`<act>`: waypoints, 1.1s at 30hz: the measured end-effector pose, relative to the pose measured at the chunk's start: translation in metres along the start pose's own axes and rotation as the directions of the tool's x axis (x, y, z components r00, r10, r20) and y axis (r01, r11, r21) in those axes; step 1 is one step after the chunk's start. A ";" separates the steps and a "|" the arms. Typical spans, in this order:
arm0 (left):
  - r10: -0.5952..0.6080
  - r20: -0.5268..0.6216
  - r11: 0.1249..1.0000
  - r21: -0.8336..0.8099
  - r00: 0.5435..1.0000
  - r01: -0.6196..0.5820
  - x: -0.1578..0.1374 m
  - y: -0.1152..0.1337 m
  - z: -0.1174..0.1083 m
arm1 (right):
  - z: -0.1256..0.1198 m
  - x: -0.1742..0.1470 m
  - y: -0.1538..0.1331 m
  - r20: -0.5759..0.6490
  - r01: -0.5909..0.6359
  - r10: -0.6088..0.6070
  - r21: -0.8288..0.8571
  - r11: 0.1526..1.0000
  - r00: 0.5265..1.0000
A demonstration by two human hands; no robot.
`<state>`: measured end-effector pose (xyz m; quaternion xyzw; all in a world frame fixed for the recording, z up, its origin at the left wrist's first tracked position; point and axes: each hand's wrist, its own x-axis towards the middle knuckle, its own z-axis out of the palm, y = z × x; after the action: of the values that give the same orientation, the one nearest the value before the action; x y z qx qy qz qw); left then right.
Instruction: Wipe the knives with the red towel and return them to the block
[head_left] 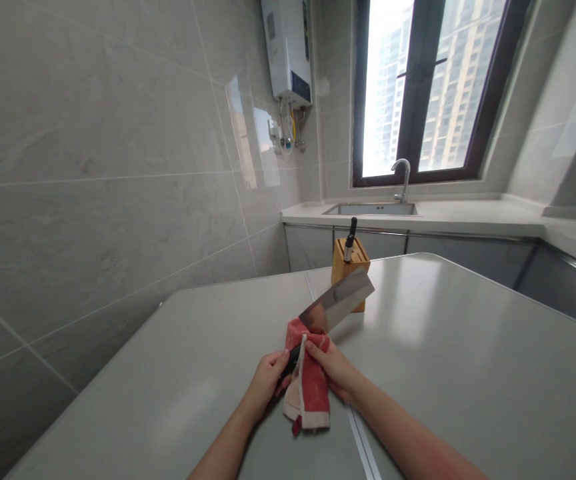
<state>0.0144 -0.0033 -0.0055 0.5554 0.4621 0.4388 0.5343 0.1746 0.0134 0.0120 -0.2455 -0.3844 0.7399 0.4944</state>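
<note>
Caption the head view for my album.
Left hand grips a cleaver; right hand holds a red cloth against it, before a knife block.

Daylight through window [422, 87]; left pane near white, tower blocks [461, 83] beyond washed pale, hazy. Room moderately bright, cool grey. Glossy table [448, 373]: broad glare right of knife block [341, 263], weaker sheen near left. Window reflections on left wall tiles [138, 120]. Cleaver blade [341, 300] mirror-like, reddish reflection. Soft shadow beside left forearm [225, 437]. Lower left corner dim. Wide-angle stretch toward edges.
</note>
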 end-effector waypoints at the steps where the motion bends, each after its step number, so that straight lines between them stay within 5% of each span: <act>1: 0.010 -0.007 1.000 0.010 1.000 -0.010 0.000 -0.001 0.001 | 0.000 0.000 0.002 -0.036 0.000 0.000 -0.018 1.000 0.999; 12: 0.234 0.012 0.943 0.240 0.972 -0.230 -0.006 0.019 0.006 | 0.002 -0.004 0.001 -0.075 0.038 -0.047 -0.123 0.992 0.996; 22: 0.303 0.077 0.837 0.455 0.950 -0.304 -0.012 0.025 0.004 | 0.001 -0.003 -0.001 -0.083 0.090 -0.100 -0.114 0.989 0.991; 33: 0.240 0.073 0.795 0.558 0.968 -0.239 -0.008 0.017 -0.010 | -0.006 0.000 -0.006 -0.133 0.100 -0.120 -0.152 0.983 0.984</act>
<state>0.0041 -0.0094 0.0122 0.7415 0.4970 0.3476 0.2869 0.1824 0.0165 0.0132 -0.3109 -0.4138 0.6623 0.5417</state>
